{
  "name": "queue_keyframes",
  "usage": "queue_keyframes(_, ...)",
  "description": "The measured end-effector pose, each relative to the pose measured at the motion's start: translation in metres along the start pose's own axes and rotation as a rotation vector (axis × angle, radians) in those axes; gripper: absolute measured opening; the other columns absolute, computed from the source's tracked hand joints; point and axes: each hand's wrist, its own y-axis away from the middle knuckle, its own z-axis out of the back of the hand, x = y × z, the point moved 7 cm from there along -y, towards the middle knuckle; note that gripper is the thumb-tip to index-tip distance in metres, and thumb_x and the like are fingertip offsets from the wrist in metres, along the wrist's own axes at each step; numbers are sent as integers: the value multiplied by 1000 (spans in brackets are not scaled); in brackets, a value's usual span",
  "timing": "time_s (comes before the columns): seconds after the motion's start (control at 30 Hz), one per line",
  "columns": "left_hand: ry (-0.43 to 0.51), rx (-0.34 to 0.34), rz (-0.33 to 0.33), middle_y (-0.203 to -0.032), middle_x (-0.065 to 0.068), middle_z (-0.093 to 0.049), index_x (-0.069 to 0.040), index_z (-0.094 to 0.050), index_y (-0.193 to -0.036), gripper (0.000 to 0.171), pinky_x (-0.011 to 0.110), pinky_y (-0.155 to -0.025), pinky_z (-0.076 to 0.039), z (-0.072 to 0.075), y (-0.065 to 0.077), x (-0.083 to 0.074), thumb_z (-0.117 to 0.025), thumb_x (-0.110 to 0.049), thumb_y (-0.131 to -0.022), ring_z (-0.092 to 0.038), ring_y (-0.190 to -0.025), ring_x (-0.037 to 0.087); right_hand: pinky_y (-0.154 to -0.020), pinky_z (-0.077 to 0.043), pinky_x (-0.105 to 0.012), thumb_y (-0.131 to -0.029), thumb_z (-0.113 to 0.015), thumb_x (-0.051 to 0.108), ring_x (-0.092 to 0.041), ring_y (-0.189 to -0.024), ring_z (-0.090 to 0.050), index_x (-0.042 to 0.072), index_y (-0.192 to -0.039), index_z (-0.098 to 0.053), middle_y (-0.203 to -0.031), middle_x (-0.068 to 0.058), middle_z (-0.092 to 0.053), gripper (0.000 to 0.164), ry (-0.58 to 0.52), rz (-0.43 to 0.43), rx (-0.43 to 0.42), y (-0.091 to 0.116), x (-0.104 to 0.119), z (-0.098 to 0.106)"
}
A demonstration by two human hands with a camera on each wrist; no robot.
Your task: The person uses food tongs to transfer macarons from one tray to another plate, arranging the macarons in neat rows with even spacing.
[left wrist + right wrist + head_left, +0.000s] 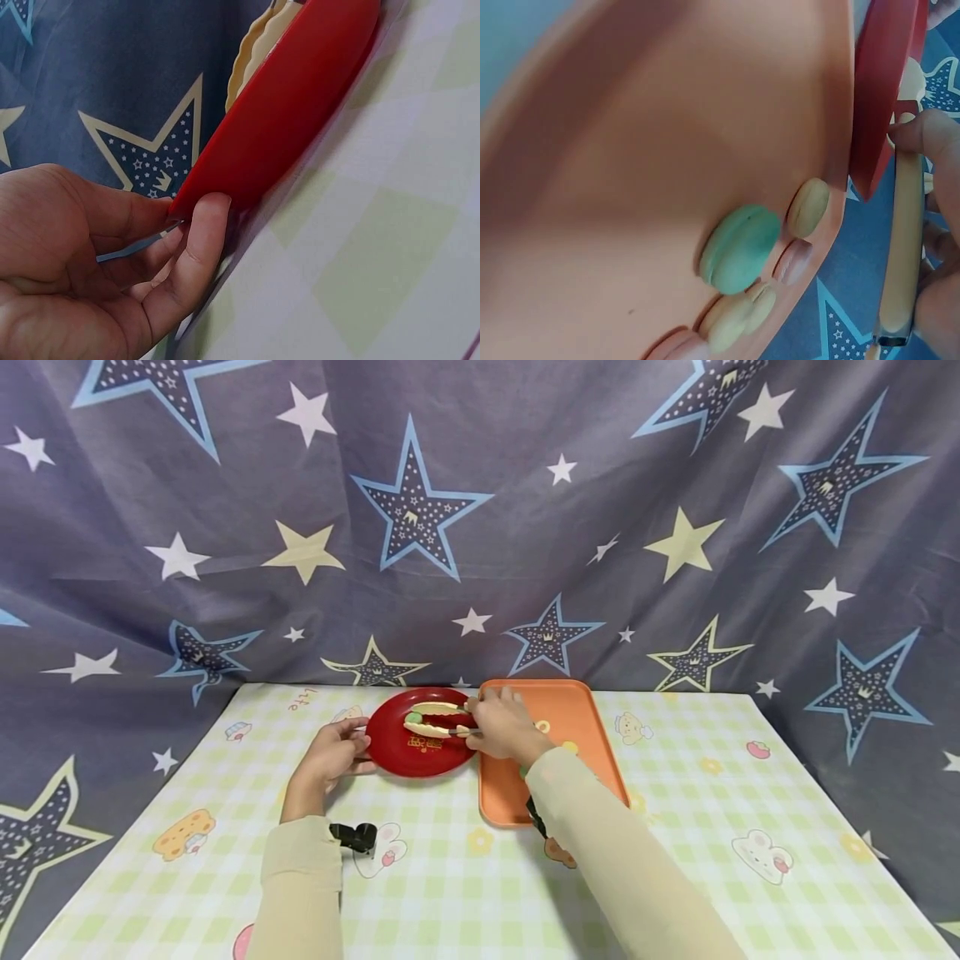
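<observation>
My left hand (330, 755) pinches the left rim of a red oval plate (390, 753); in the left wrist view its thumb lies above the rim and the fingers below. Over the plate, my right hand (504, 722) grips tongs (438, 708) with cream, wavy-edged tips pointing left. A small green piece (413, 718) sits at the tips, which stand apart; whether they squeeze it I cannot tell. The right wrist view shows the tan tong handle (906, 247) along the right fingers, and below them a green macaron-shaped piece (742, 251) in an orange tray (727, 120).
The orange tray (555, 693) stands right of the plate, partly under my right forearm. Yellow macaron-shaped pieces (808, 208) and pink ones (793, 261) lie near its edge. A checked cloth (435, 893) covers the table. Behind it hangs a star-patterned curtain (525, 527).
</observation>
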Motion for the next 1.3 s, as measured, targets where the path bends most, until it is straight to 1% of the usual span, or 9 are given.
queue_keyframes(0.13, 1, -3, 1, -131, 22, -51, 1, -34, -157, 52, 36, -75, -65, 1, 0, 0, -47, 0, -106, -66, -83, 15, -88, -37, -39, -95, -70, 46, -27, -99, -41, 17, -131, -64, -119, -9, -56, 47, -3, -2, 4, -5, 6, -1)
queue_keyframes(0.27, -4, -7, 7, -132, 22, -52, 0, -35, -157, 52, 36, -75, -65, 1, 0, 0, -47, -1, -106, -67, -83, 15, -89, -35, -39, -95, -69, 46, -27, -99, -40, 17, -134, -63, -119, -8, -56, 49, -8, -3, 11, -8, 9, -3)
queue_keyframes(0.57, -6, -19, 11, -131, 22, -52, -1, -37, -156, 51, 35, -75, -65, -1, -3, 1, -47, 0, -106, -67, -83, 15, -86, -34, -37, -93, -72, 47, -27, -98, -40, 17, -137, -63, -118, -8, -56, 53, -3, -4, -15, -9, 7, -3)
queue_keyframes(0.7, -5, -14, 12, -132, 23, -51, 0, -35, -157, 52, 35, -75, -65, -1, -1, 0, -47, 0, -106, -67, -83, 15, -85, -33, -37, -94, -72, 45, -27, -98, -39, 16, -140, -61, -120, -8, -55, 56, -39, -2, -18, -8, 5, -1)
queue_keyframes(0.8, 1, -13, 11, -134, 24, -50, 0, -35, -157, 52, 36, -75, -65, 0, 0, 0, -47, 1, -106, -67, -83, 15, -86, -33, -38, -95, -72, 43, -27, -100, -39, 16, -142, -59, -125, -9, -55, 56, -66, 2, -25, -7, 2, 1)
queue_keyframes(0.93, -6, -2, 5, -137, 25, -49, 0, -33, -157, 53, 36, -77, -65, 0, -1, 1, -46, 1, -106, -68, -84, 14, -90, -34, -38, -96, -69, 41, -29, -108, -39, 15, -145, -58, -137, -11, -53, 56, -84, 4, -23, -2, -5, 6)
queue_keyframes(1.03, -12, 0, 7, -137, 25, -50, 0, -33, -157, 53, 37, -78, -65, 0, -1, 2, -46, 0, -107, -68, -84, 14, -91, -35, -39, -96, -68, 37, -30, -111, -40, 14, -145, -57, -142, -12, -51, 56, -112, 18, -30, 5, -10, 11)
queue_keyframes(1.17, -17, 11, -1, -133, 24, -52, 0, -33, -158, 53, 38, -79, -65, 0, -2, 2, -46, 0, -107, -68, -83, 14, -90, -35, -39, -95, -68, 34, -29, -109, -41, 14, -145, -58, -140, -12, -53, 55, -147, 30, -52, 15, -22, 16)
queue_keyframes(1.3, -18, 22, -8, -133, 23, -51, 0, -32, -158, 53, 38, -80, -64, 0, -4, 2, -46, -1, -107, -68, -84, 14, -93, -38, -40, -93, -71, 35, -30, -111, -44, 14, -145, -59, -138, -12, -54, 57, -157, 29, -70, 27, -36, 18)
